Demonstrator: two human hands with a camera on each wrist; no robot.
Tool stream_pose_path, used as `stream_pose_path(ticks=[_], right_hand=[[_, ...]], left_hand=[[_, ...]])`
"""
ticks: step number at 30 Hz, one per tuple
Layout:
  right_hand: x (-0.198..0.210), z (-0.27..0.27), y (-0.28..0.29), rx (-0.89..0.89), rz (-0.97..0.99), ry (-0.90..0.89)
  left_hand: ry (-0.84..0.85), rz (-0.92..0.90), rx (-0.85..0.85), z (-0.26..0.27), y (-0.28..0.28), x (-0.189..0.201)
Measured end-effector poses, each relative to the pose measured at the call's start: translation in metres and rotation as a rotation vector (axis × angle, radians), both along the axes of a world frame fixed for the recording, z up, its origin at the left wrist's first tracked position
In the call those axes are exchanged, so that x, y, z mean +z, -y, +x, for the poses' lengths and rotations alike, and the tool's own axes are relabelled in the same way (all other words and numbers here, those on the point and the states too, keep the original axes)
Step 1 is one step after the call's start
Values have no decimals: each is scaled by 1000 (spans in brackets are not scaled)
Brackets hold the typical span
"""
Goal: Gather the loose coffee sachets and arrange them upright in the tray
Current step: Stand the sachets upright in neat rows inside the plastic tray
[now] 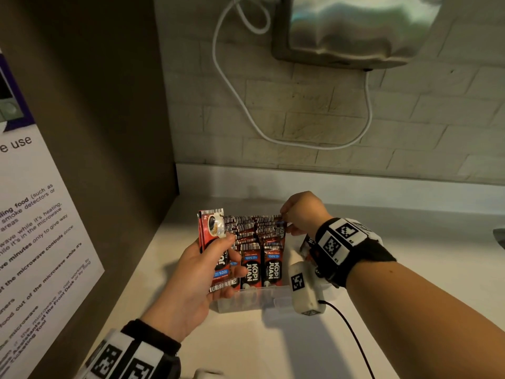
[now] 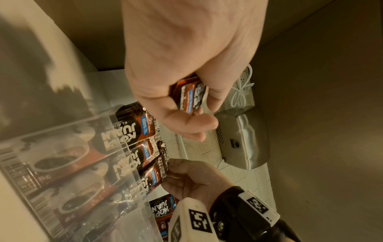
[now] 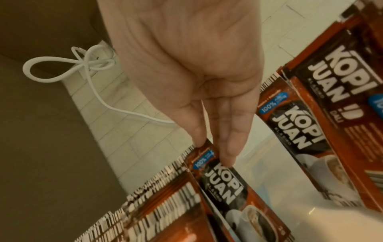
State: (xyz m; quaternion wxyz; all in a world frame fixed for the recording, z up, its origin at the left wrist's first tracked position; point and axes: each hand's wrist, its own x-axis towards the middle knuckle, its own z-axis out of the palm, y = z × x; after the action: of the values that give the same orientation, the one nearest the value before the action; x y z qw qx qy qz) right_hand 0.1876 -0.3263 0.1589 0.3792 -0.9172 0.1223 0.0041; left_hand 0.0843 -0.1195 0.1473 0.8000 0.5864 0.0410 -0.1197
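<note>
Tray [image 1: 246,302]: clear plastic on the counter [image 1: 273,346], rows of sachets [image 1: 257,242] standing upright inside.
Left hand [image 1: 191,283]: fingers curled round a small stack of sachets [image 1: 211,228], held above the tray's left end.
Right hand [image 1: 300,212]: fingertips [image 3: 228,155] pinching the top of one sachet [image 3: 223,185] at the tray's right side.
Beside tray: more sachets [image 3: 311,114] loose to its right.

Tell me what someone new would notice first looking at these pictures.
First, the red and black Kopi Juan sachets packed upright in the clear plastic tray at the middle of the white counter. Next, the left hand grips a small bundle of sachets by the tray's left side, while the right hand pinches a sachet at the far right. Above, a steel appliance hangs on the brick wall, its white cord looping down.
</note>
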Motion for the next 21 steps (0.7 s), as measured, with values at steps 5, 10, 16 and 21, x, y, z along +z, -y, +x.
stream_pose_path(ticks=[5, 10, 16, 21], right_hand=[[10, -9, -2, -22, -27, 40], [40, -38, -20, 32, 208, 273], [56, -74, -41, 429, 250, 147], [52, -82, -20, 300, 347, 237]], left_hand=[[-11, -54, -15, -1, 0, 2], [20, -21, -35, -3, 2, 3], [56, 34, -109, -4, 9, 1], [85, -32, -6, -3, 7, 2]])
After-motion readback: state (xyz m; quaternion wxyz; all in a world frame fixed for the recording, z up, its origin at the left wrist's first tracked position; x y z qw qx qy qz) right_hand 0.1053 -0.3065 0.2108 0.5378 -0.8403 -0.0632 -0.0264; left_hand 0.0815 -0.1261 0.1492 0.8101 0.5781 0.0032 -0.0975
